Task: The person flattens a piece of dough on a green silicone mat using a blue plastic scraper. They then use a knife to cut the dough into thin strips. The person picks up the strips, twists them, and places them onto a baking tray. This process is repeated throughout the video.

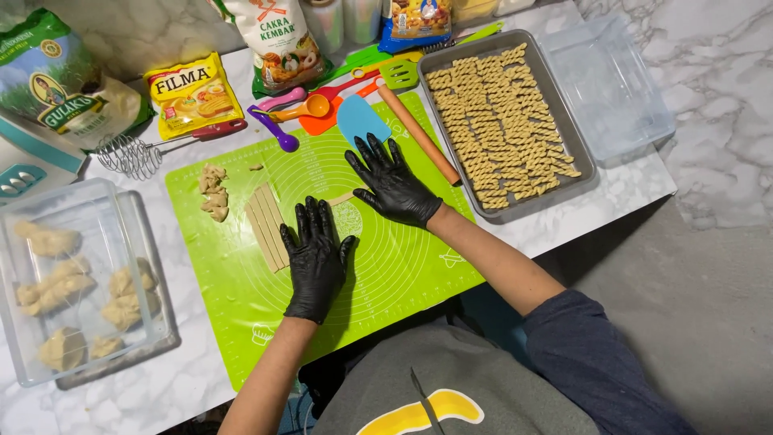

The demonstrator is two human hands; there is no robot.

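Both my hands wear black gloves and lie flat, fingers spread, on a green silicone mat (241, 298). My left hand (316, 258) rests beside a row of cut dough strips (266, 225). My right hand (392, 184) presses on one thin dough strip (341, 198) that sticks out from under its fingers toward the left. A small pile of dough scraps (213, 192) sits at the mat's far left.
A metal tray (517, 208) with several twisted dough pieces stands right of a wooden rolling pin (419, 134). A clear tub (64, 282) with dough lumps is at left. Whisk (133, 155), blue scraper (360, 119), coloured spoons, food packets and an empty clear container (608, 84) lie behind.
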